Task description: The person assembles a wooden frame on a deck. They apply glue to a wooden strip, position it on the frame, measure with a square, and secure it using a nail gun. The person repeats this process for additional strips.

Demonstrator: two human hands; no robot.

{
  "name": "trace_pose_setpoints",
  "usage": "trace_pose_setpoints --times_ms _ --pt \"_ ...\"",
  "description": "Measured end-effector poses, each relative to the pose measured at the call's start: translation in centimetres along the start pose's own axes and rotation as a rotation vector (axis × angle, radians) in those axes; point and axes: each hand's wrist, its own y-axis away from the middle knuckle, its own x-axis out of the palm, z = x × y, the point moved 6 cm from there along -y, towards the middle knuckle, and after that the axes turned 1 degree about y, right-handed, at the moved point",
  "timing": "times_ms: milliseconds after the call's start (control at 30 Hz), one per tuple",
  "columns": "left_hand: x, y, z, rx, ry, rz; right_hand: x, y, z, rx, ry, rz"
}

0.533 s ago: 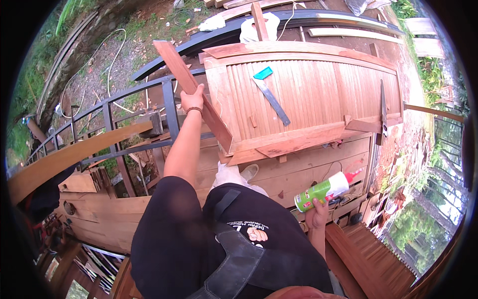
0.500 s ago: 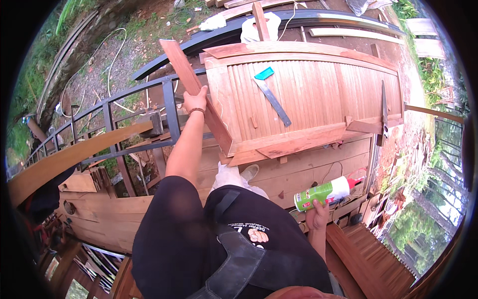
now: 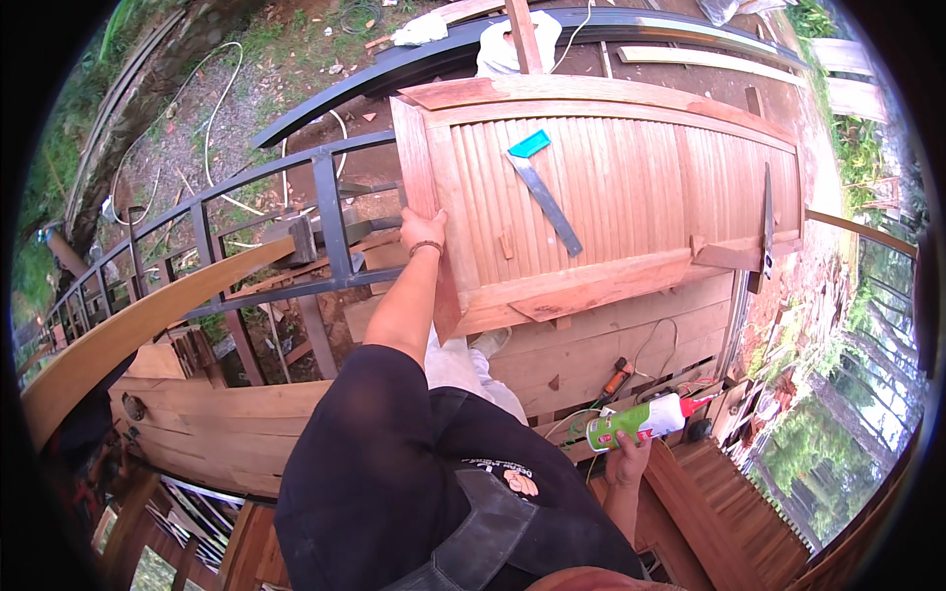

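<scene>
My left hand point(image 3: 424, 230) is closed round a reddish wooden board point(image 3: 418, 163), which lies along the left end of a slatted wooden panel point(image 3: 631, 158). The board's edge meets the panel's end; whether any gap is left, I cannot tell. In my right hand point(image 3: 628, 459), low on the right, is a green and white glue bottle point(image 3: 641, 422) with a red nozzle, tilted on its side. A try square point(image 3: 548, 204) with a teal handle rests on the slats beside a small wood offcut point(image 3: 506, 245). A handsaw point(image 3: 768, 217) lies across the panel's right end.
A dark metal frame point(image 3: 332, 212) runs off to the left, with a long light wooden beam point(image 3: 158, 327) near it. Below the panel, an orange power tool point(image 3: 618, 377) with a cord lies on planks point(image 3: 591, 345). A person in white point(image 3: 507, 44) is beyond the panel.
The board, slanted and sticking out past the panel's far left corner before, has swung in line with the panel's left end. My left hand moved right and nearer. The glue bottle dropped slightly.
</scene>
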Motion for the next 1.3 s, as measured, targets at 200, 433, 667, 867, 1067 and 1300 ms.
trace_pose_setpoints --times_ms 200,433,667,867,1067,1300 --pt "0.5 -0.3 -0.4 -0.011 -0.055 0.009 -1.8 1.3 -0.9 -0.011 0.056 -0.066" --pt "1.0 -0.5 -1.1 -0.013 -0.091 0.004 -2.4 1.9 -1.5 -0.007 0.075 -0.061" --pt "1.1 -0.8 -0.8 -0.05 -0.123 0.01 -3.8 1.3 -2.3 0.033 0.067 -0.063" --pt "1.5 -0.7 -0.8 -0.023 -0.154 0.041 -3.1 2.3 -1.4 0.044 0.052 -0.118" --pt "1.4 -0.7 -1.0 -0.01 -0.163 0.026 -3.5 2.3 -2.0 0.054 0.052 -0.1" --pt "1.8 -0.6 -0.9 -0.026 -0.151 0.026 -3.7 2.1 -2.1 0.05 0.041 -0.094"
